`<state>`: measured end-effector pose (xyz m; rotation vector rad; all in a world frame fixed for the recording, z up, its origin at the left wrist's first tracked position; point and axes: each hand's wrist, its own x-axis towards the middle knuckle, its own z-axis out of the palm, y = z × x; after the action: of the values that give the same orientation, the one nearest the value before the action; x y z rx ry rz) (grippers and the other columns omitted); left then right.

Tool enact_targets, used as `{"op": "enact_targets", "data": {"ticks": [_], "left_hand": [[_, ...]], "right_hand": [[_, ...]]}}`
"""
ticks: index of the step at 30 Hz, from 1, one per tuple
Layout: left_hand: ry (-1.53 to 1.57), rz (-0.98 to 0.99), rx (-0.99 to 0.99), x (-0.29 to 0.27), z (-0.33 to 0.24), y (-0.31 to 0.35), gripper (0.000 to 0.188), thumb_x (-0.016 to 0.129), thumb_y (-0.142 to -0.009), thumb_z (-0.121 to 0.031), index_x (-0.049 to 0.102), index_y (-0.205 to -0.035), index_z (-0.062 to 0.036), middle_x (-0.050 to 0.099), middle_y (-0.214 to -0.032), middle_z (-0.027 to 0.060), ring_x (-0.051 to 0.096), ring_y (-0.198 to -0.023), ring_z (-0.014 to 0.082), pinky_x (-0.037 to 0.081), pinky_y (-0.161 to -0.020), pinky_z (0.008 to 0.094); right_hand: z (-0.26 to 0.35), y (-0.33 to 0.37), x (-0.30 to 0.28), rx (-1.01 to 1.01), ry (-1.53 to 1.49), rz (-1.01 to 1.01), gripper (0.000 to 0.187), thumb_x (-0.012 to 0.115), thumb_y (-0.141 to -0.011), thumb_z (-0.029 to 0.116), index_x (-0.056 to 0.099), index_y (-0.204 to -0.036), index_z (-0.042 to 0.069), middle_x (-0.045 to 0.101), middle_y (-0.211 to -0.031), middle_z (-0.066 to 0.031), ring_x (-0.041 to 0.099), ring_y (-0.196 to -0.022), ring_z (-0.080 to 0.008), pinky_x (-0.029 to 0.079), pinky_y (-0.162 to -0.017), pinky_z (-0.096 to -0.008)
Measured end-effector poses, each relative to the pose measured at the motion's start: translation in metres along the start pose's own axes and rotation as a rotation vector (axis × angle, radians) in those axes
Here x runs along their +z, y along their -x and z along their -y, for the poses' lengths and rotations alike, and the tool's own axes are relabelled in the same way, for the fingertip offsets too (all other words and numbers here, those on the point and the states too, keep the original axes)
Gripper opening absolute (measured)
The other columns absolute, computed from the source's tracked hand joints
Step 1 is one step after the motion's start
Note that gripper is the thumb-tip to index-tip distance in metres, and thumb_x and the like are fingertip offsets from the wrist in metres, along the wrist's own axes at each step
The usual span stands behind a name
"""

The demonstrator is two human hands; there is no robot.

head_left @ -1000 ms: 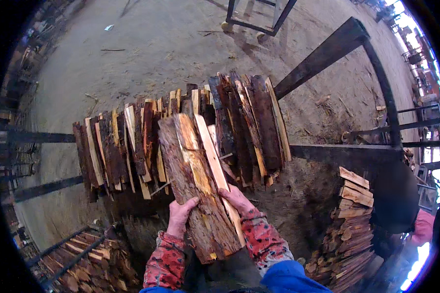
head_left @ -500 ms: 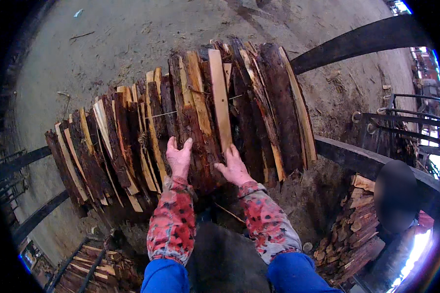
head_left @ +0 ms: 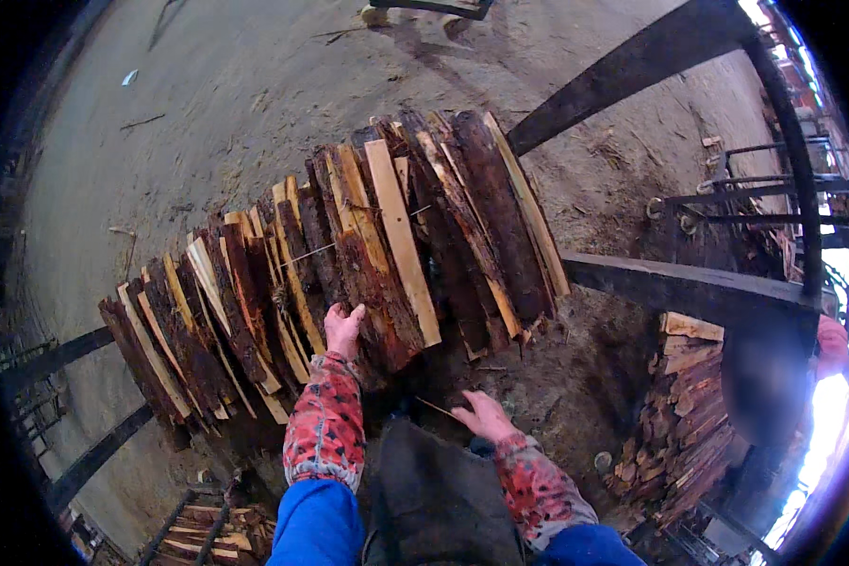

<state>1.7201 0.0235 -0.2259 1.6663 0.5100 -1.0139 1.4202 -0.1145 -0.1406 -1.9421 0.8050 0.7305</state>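
Observation:
A long row of rough wood slabs (head_left: 377, 311), many with dark bark, lies side by side in front of me, with a thin tie across part of it. One pale, smooth board (head_left: 401, 236) stands out among them. My left hand (head_left: 344, 330) rests at the near side of the row, against a bark-covered slab, its thumb apart from the fingers. Below the row, off the wood, my right hand (head_left: 486, 415) has its fingers stretched out and holds nothing. A thin stick (head_left: 434, 407) is close to its fingertips.
Dark metal bars (head_left: 679, 288) extend from both ends of the row. A stack of split wood (head_left: 679, 424) stands at the lower right, beside a person whose head is blurred out. More slabs lie in a metal rack (head_left: 208, 533) at the lower left. Dirt floor (head_left: 226, 104) stretches beyond.
My right hand has left the pale board and drawn back toward me, below the row. My left hand stays at the near side of the slabs. The view has shifted.

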Motion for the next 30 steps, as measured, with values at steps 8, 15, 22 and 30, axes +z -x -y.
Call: {"op": "enact_targets", "data": {"ticks": [8, 15, 22, 30], "left_hand": [[-0.251, -0.077, 0.072, -0.049, 0.083, -0.047, 0.057, 0.074, -0.074, -0.015, 0.050, -0.122, 0.0039, 0.063, -0.111, 0.0117, 0.061, -0.095, 0.0212, 0.050, -0.082, 0.0335], [-0.699, -0.093, 0.136, -0.097, 0.133, 0.031, 0.039, 0.072, -0.071, -0.025, 0.066, -0.096, 0.0045, 0.069, -0.083, 0.0126, 0.065, -0.081, 0.0246, 0.050, -0.074, 0.0360], [-0.614, 0.223, -0.011, -0.072, 0.135, 0.154, 0.026, 0.071, -0.078, -0.018, 0.051, -0.066, -0.0078, 0.048, -0.056, 0.0013, 0.045, -0.041, 0.0134, 0.033, -0.035, 0.0292], [-0.775, 0.228, -0.043, 0.012, 0.146, 0.218, 0.020, 0.067, -0.084, -0.015, 0.054, -0.069, -0.0091, 0.057, -0.066, 0.0028, 0.054, -0.053, 0.0167, 0.045, -0.046, 0.0311]], "right_hand": [[-0.034, 0.083, 0.036, 0.247, -0.217, 0.088, 0.060, 0.064, -0.082, 0.042, 0.056, -0.120, -0.004, 0.062, -0.108, -0.0230, 0.060, -0.101, -0.0358, 0.048, -0.085, -0.0419], [0.013, 0.104, 0.039, 0.212, -0.516, -0.112, 0.056, 0.064, -0.082, 0.039, 0.057, -0.121, 0.000, 0.065, -0.103, -0.0187, 0.062, -0.097, -0.0345, 0.049, -0.083, -0.0395], [-0.045, 0.153, 0.060, 0.158, -0.613, -0.266, 0.054, 0.064, -0.082, 0.040, 0.058, -0.117, 0.000, 0.065, -0.102, -0.0187, 0.061, -0.098, -0.0351, 0.049, -0.082, -0.0432], [-0.213, 0.227, 0.075, 0.244, -0.754, -0.592, 0.050, 0.064, -0.080, 0.042, 0.063, -0.104, -0.002, 0.064, -0.095, -0.0237, 0.061, -0.090, -0.0400, 0.048, -0.076, -0.0487]]}}
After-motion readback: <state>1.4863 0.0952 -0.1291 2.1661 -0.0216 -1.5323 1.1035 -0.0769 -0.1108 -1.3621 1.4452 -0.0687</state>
